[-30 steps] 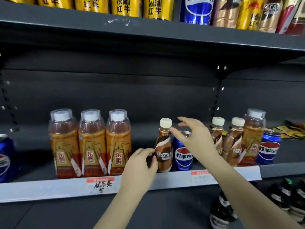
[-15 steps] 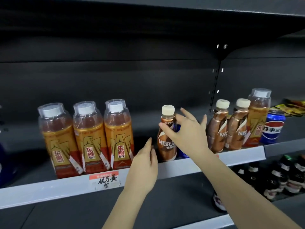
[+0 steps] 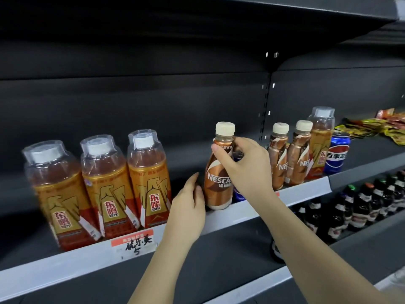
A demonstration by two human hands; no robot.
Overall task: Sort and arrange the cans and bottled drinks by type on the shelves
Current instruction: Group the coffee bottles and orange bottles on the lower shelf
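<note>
Head view, close on the right hand: fingers and thumb curled round the upper body of a brown Nescafé bottle, thumb tip across the neck just under the cream cap. Bottle upright, base down near the shelf's front edge, about midway along it. Left hand just beside the bottle's lower left flank, fingers straight and loose, holding nothing; touching the bottle or a hair apart, cannot tell. Hidden mostly behind the right hand and the bottle, a blue can, only a sliver showing.

Out to the left along the same front edge: three orange Dongpeng bottles side by side, upright, clear overcaps on white lids, standing well apart from the held bottle. Below them on the white price rail, a handwritten label with a red strip on top.

Out to the right: two more Nescafé bottles standing together at the front edge, cream caps up. Just behind and right of them, a fourth orange Dongpeng bottle, then a blue Pepsi can touching or nearly touching it. Further right, on the neighbouring shelf section, a scatter of yellow and red snack packets lying flat.

Down on the lower shelf, right side: rows of dark bottles packed close.
</note>
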